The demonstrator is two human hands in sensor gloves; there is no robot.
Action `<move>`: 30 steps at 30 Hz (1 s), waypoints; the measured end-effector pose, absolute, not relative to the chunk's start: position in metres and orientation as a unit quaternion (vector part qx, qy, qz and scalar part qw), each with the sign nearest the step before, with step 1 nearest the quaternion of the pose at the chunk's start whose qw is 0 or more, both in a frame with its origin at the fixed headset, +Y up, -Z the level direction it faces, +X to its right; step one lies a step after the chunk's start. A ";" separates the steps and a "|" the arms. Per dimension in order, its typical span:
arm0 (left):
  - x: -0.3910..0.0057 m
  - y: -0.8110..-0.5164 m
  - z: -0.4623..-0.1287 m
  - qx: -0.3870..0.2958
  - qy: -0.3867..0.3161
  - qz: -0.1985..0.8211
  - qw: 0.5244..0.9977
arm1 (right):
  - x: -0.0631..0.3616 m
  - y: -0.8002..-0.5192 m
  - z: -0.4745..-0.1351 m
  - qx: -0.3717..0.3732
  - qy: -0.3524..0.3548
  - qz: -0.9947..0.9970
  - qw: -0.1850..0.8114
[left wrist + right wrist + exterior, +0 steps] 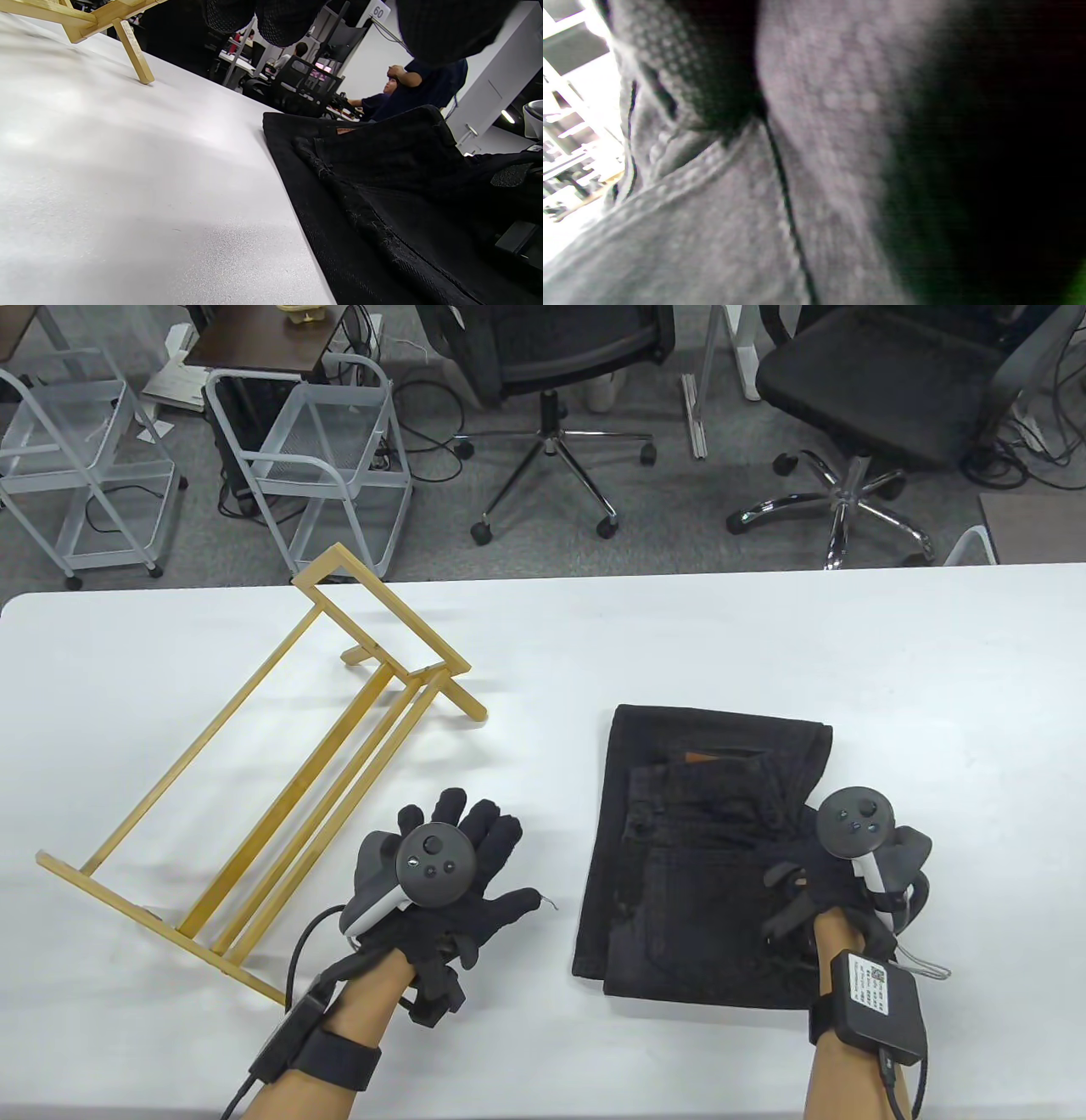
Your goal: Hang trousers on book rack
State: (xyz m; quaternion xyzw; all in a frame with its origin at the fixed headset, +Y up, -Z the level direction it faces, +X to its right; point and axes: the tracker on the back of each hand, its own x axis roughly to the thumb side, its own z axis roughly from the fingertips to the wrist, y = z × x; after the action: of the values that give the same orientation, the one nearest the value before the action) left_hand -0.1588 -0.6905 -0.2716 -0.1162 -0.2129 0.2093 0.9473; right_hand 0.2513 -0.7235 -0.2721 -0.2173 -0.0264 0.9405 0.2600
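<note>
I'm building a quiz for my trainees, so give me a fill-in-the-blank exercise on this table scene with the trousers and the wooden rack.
1. The folded black denim trousers lie to the ____ of the light wooden slatted book rack in the table view.
2. The right hand rests on the ____.
3. The left hand, fingers spread, lies on the white ____.

Missing words: right; trousers; table

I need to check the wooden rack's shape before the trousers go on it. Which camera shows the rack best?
The table view: the whole wooden rack lies in frame, left of the trousers. The left wrist view catches only one leg and a corner. The right wrist view is blurred fabric; no rack can be made out.
</note>
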 end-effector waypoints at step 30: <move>-0.166 -0.689 -0.276 -0.105 -0.193 0.228 0.948 | 0.211 -0.675 -0.262 0.005 -0.088 0.913 0.398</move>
State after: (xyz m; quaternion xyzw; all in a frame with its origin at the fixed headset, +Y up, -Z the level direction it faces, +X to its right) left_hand -0.1657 -0.6889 -0.2755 -0.1048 -0.1934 0.2281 0.9485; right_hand 0.2109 -0.6746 -0.2623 0.0049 -0.0878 0.9133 0.3977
